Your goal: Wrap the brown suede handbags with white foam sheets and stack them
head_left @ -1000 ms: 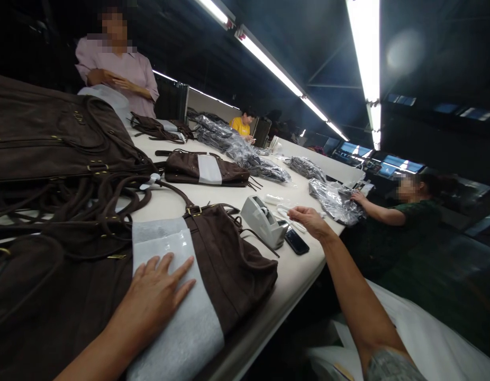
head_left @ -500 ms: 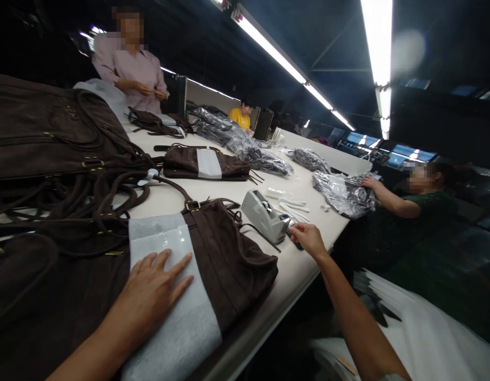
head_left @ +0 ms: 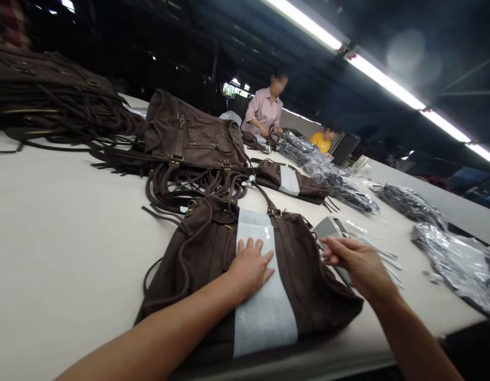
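A dark brown handbag lies on the table in front of me, its handles pointing away. Around its middle runs a white wrapping strip, with a shiny patch near the upper end. My left hand rests flat on this strip, fingers spread. Over the bag's right side, my right hand is raised with thumb and fingers pinched together; whatever sits in the pinch is too small to make out. Just behind that hand stands a grey tape dispenser, partly hidden by it.
More brown handbags are piled beyond, with tangled straps. A wrapped bag lies further back. Plastic-bagged items line the right side, near white strips. A person in a pink shirt stands across the table.
The view has swung left. My right hand has moved from the front of the tape dispenser back towards the handbag, still pinched. My left hand stays on the white strip.
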The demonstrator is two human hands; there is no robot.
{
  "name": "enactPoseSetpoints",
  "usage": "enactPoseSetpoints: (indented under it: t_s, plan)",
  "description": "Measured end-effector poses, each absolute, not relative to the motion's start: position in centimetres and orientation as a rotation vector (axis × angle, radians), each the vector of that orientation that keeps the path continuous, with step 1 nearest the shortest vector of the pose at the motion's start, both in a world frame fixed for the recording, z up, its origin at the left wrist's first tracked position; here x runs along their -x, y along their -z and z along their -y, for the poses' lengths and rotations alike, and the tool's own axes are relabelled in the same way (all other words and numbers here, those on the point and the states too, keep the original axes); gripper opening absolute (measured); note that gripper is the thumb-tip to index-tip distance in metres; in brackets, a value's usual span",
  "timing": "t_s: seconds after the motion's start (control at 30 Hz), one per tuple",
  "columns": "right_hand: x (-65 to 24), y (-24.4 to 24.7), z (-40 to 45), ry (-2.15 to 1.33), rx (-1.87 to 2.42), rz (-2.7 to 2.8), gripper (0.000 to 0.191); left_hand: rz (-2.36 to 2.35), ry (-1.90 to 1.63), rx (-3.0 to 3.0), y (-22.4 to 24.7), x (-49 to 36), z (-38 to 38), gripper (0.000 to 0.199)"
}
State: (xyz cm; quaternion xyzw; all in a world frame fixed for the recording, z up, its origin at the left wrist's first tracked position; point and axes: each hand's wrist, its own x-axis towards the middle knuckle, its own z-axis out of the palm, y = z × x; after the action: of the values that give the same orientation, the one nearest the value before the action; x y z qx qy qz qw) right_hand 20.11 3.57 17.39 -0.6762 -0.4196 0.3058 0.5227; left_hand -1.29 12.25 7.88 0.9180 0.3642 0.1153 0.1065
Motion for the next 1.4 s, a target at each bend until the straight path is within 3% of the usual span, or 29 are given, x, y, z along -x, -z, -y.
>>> enactPoseSetpoints:
  t_s: [0.2, 0.43, 1.07, 1.3, 1.4]
  plan:
    - [-9.6, -14.6, -14.8, -1.083, 1.592, 0.911, 0.011, -1.017, -0.257, -2.699, -7.9, 1.8, -11.6, 0.057]
    - [-7.1, -10.8, -19.1, -1.080, 1.705, 0.849, 0.009, -0.985, -0.159, -2.656, -9.1, 2.5, -11.4, 0.061]
    - [-10.3, -10.3, -20.5, -1.114, 2.109, 1.460, 0.046, -0.987, -0.246, -2.690, -8.8, 2.5, -11.4, 0.056]
    - [-11.0, -12.1, -16.5, -0.976, 2.087, 1.653, 0.034, -0.918, -0.344, -2.784, -9.1, 2.6, -11.1, 0.045]
    - [-13.2, -14.4, -11.6, -0.560, 1.924, 1.725, 0.018, -0.900, -0.353, -2.810, -9.4, 2.8, -11.1, 0.039]
